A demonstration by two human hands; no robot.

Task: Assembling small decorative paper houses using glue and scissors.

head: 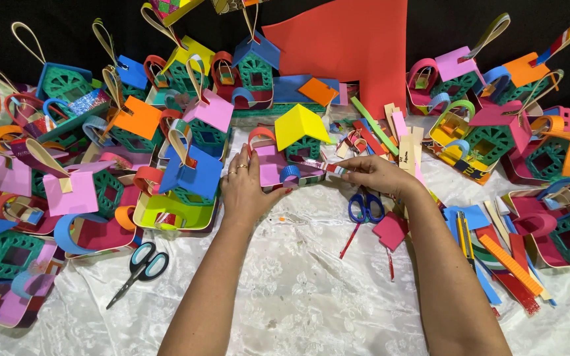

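While both hands work at one small craft house:
Left hand [244, 188]: fingers gripping pink foam house [273, 165].
Right hand [372, 174]: fingertips pinching glittery strip [324, 167].
Nearby: blue scissors [365, 208].

Matt foam houses [285, 155] — glossy white cloth [311, 290]

1. You look down on a work surface covered by a white, flower-patterned cloth [298, 290], creased and slightly stained.
2. Behind it you have a black backdrop [47, 26].
3. The light falls evenly and brightly across it.
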